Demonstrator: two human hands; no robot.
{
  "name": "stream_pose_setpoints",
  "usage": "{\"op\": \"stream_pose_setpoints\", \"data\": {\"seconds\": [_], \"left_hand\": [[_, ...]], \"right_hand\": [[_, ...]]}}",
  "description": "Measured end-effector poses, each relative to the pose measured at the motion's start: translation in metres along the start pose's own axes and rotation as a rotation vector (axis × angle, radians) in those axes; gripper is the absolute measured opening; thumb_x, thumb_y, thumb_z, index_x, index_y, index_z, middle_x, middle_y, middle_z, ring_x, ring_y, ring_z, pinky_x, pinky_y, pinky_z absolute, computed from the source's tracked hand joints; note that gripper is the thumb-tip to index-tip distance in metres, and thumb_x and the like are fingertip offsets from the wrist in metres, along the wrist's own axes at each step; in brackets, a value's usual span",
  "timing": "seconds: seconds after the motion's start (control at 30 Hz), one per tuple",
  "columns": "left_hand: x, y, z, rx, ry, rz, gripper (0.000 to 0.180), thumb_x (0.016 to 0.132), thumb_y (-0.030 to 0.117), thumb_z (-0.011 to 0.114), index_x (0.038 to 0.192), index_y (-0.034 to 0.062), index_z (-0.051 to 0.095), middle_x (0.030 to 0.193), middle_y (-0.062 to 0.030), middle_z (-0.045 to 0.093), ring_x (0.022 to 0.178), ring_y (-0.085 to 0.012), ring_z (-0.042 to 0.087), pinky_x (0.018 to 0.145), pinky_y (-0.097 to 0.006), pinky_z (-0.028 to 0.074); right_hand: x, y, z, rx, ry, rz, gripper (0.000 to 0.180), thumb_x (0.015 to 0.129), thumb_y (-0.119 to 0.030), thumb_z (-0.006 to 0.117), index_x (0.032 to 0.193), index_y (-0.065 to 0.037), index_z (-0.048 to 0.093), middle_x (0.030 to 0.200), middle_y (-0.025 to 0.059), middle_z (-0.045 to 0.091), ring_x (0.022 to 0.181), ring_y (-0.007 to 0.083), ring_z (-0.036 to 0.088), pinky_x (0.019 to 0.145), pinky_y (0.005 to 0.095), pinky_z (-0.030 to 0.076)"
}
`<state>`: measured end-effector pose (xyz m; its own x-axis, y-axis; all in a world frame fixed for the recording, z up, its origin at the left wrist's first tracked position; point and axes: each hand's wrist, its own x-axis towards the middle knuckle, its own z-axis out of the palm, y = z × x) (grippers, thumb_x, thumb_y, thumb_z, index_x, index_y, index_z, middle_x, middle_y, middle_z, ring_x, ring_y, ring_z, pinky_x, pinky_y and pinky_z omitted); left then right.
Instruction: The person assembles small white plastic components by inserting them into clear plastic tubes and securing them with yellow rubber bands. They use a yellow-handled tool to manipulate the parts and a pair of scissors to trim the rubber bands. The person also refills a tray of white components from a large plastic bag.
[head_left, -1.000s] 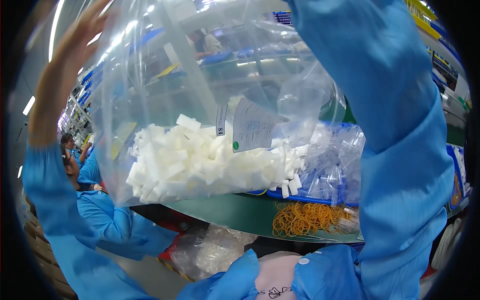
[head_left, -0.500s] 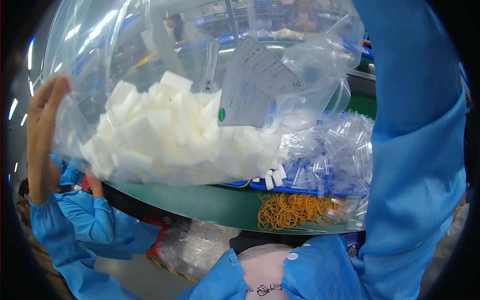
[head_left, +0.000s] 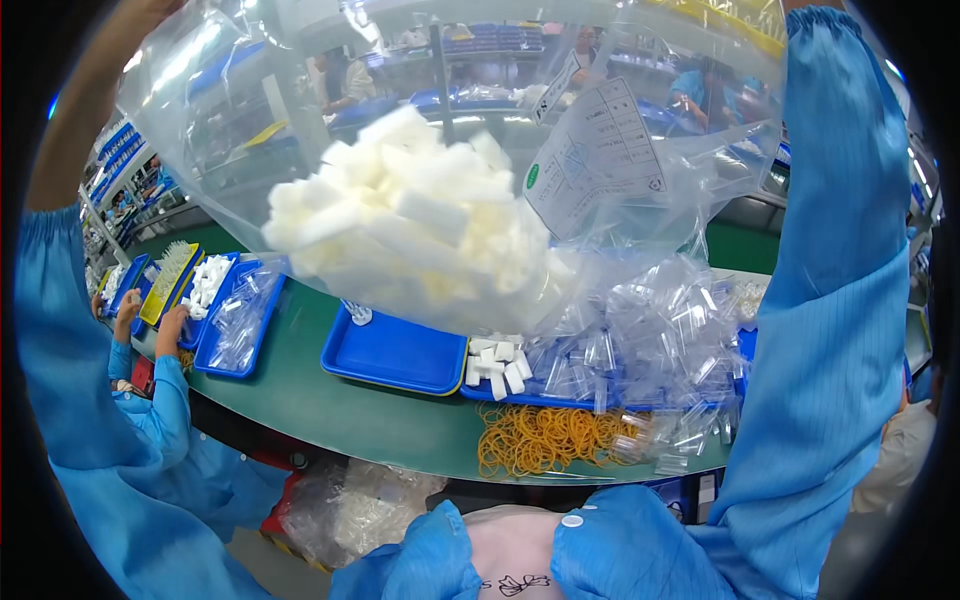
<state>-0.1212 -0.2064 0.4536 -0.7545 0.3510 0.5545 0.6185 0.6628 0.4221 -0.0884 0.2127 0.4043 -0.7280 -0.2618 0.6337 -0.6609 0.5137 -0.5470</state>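
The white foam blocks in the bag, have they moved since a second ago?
Yes. The white foam blocks now ride higher, well above the green table.

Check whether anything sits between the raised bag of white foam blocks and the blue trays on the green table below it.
Nothing visible blocks the drop. The clear plastic bag of white foam blocks hangs in open air above the empty blue tray. The tray beside it already holds a few blocks and a heap of small clear bags.
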Motion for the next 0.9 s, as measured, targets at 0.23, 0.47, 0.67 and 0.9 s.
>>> {"op": "stream_pose_setpoints", "data": {"seconds": [0.23, 0.47, 0.67, 0.9], "left_hand": [[-0.014, 0.061, 0.050, 0.121, 0.197, 0.056, 0.041, 0.092, 0.041, 0.053, 0.069, 0.0093, 0.060, 0.054, 0.0037, 0.047, 0.048, -0.0054, 0.039, 0.047, -0.022, 0.032], [-0.008, 0.101, 0.082, 0.017, 0.371, 0.164, 0.043, 0.095, 0.042, 0.047, 0.068, 0.0105, 0.057, 0.055, 0.0038, 0.048, 0.043, -0.0054, 0.036, 0.042, -0.022, 0.032], [0.014, 0.115, 0.109, 0.102, 0.560, 0.157, 0.041, 0.096, 0.041, 0.045, 0.072, 0.0102, 0.056, 0.058, 0.0038, 0.048, 0.043, -0.0070, 0.036, 0.042, -0.023, 0.034], [0.050, 0.110, 0.118, -0.019, 0.162, 0.187, 0.031, 0.093, 0.032, 0.048, 0.074, 0.0101, 0.059, 0.060, 0.0010, 0.051, 0.047, -0.0098, 0.042, 0.048, -0.026, 0.038]], "right_hand": [[0.010, 0.034, 0.025, 0.117, -0.010, -0.014, 0.039, 0.078, -0.027, 0.067, 0.110, -0.005, 0.061, 0.109, 0.0130, 0.060, 0.101, 0.0239, 0.054, 0.089, 0.0345, 0.041], [0.006, 0.002, 0.002, -0.018, 0.015, 0.000, 0.037, 0.078, -0.024, 0.066, 0.109, -0.005, 0.062, 0.107, 0.0124, 0.061, 0.100, 0.0232, 0.054, 0.088, 0.0337, 0.041], [0.014, 0.021, 0.018, 0.041, -0.009, 0.005, 0.034, 0.078, -0.022, 0.066, 0.107, -0.005, 0.063, 0.106, 0.0118, 0.062, 0.099, 0.0227, 0.055, 0.088, 0.0331, 0.041], [0.014, 0.019, 0.015, 0.022, 0.004, 0.006, 0.032, 0.078, -0.019, 0.066, 0.106, -0.005, 0.064, 0.104, 0.0112, 0.063, 0.098, 0.0220, 0.055, 0.088, 0.0323, 0.041]]}}
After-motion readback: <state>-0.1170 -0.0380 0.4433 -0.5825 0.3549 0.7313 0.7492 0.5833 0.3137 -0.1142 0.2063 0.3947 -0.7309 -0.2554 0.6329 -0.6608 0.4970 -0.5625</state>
